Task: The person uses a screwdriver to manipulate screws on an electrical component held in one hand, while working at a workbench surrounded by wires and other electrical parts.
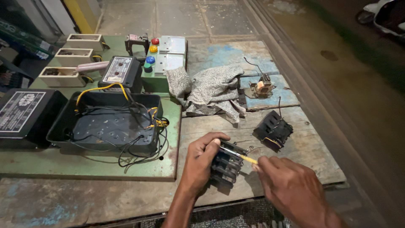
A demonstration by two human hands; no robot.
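My left hand (201,162) grips a small black electrical switch block (228,165) on a wooden board near the front edge. My right hand (291,190) holds a thin screwdriver with a yellow handle (241,156), its tip resting on the top of the block. A second black switch block (273,130) with a short wire lies on the board just beyond, to the right.
An open black box (110,123) full of black and yellow wires sits on a green metal panel (84,162). A black lid (23,114) lies at left. A grey cloth (211,88), a small relay (261,87), coloured push buttons (152,50) and several cream boxes (62,76) lie behind.
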